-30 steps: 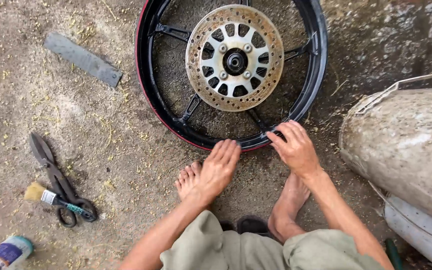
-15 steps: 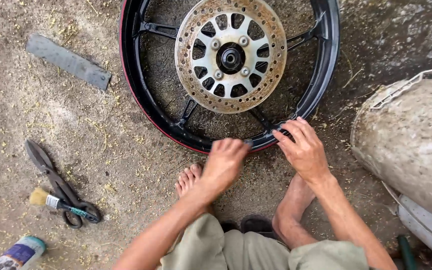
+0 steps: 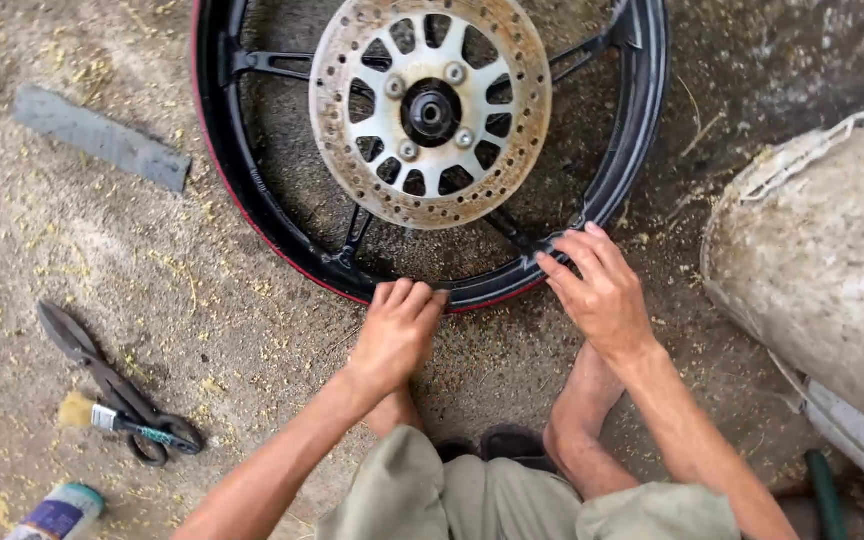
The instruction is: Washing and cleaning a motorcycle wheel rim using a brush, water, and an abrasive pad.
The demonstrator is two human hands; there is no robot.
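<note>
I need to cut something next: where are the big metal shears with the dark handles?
In the head view the dark-handled metal shears lie on the dirt ground at lower left, crossing a small paintbrush, left of the left hand.

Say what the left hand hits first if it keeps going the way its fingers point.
The left hand points up-frame, fingertips already at the near edge of the black wheel rim. Going on, it would cross the rim, then probably meet the rusty brake disc; height above the spokes is unclear.

Dirt floor (image 3: 72, 260) — grey flat strip (image 3: 100, 137) upper left, snips (image 3: 112, 385) touching small brush (image 3: 102, 417), can (image 3: 57, 515) bottom-left, dusty sack (image 3: 822, 270) right.
</note>
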